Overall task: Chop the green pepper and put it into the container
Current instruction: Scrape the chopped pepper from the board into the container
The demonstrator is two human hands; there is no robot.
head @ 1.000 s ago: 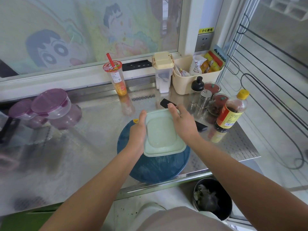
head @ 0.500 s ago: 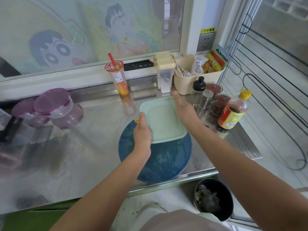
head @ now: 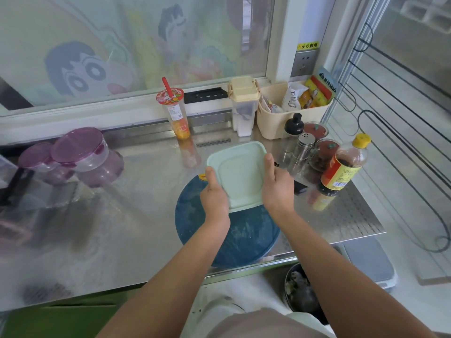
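The container (head: 240,172) is a pale mint-green plastic box, square in outline with rounded corners. Its upward-facing surface is closed and smooth, with a flat outer border and a square inner panel set off by a shallow step; the contents cannot be seen. It sits roughly level, tilted slightly toward the viewer. The left hand (head: 214,198) grips its left edge with the thumb on top. The right hand (head: 278,189) grips its right edge, thumb lying along the rim. Its near half overlaps the far part of the round blue board (head: 244,237). Whether it rests on the board or is raised above it cannot be determined.
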